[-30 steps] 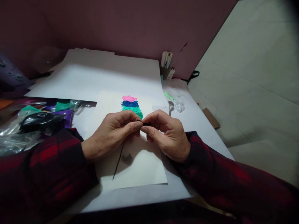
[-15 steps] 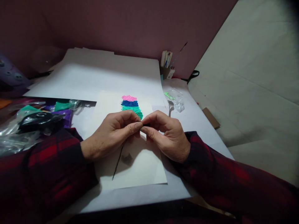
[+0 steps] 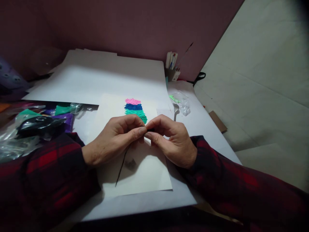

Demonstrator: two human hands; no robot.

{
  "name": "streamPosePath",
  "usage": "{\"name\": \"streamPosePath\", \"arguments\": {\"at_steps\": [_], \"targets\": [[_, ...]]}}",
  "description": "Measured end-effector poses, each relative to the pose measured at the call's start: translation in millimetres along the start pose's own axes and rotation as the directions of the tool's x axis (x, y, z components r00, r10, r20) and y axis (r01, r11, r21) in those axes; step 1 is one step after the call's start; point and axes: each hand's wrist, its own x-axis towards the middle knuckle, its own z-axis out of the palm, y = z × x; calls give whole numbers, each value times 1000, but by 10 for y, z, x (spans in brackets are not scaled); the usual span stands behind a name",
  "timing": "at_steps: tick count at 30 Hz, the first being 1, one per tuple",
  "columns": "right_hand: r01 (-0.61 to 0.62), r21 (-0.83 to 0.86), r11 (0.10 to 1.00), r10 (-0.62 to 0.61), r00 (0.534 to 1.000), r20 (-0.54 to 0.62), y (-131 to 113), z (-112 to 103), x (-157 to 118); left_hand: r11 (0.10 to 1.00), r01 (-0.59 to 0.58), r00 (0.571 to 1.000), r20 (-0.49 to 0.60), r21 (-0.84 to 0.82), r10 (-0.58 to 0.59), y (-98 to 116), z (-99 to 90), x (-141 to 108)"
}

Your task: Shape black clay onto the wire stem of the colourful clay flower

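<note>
My left hand (image 3: 123, 137) and my right hand (image 3: 172, 138) meet above a cream sheet of paper (image 3: 145, 177), thumbs and forefingers pinched together. Between the fingertips a small dark piece (image 3: 151, 130) shows, which looks like black modelling clay; most of it is hidden. Just beyond the hands, textured bands of pink (image 3: 133, 101), dark blue (image 3: 133, 107) and green clay (image 3: 136, 113) lie on the sheet. A thin black strand (image 3: 120, 170) runs along the paper below my left hand, beside a grey smudge (image 3: 130, 164).
Plastic bags with coloured clay, one black (image 3: 40, 125), crowd the left side. Large white sheets (image 3: 106, 77) lie at the back. A fork (image 3: 176, 110) and a crumpled clear bag (image 3: 185, 106) are on the right, with a pen holder (image 3: 172, 74) by the wall.
Both hands keep almost the same pinch, with only slight finger movement. The whole view has shifted a few pixels.
</note>
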Motion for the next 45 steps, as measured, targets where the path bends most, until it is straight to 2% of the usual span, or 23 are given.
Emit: {"name": "streamPosePath", "arguments": {"at_steps": [27, 40, 45], "targets": [[35, -3, 999, -35, 999, 36, -14, -19, -16, 999, 8, 998, 58, -45, -5, 32, 2, 6], [40, -24, 999, -42, 998, -56, -35, -2, -18, 997, -27, 999, 20, -68, 28, 2, 5, -5], [6, 81, 997, -1, 998, -62, -34, 10, -26, 994, -41, 999, -8, -103, 40, 35, 27, -13]]}}
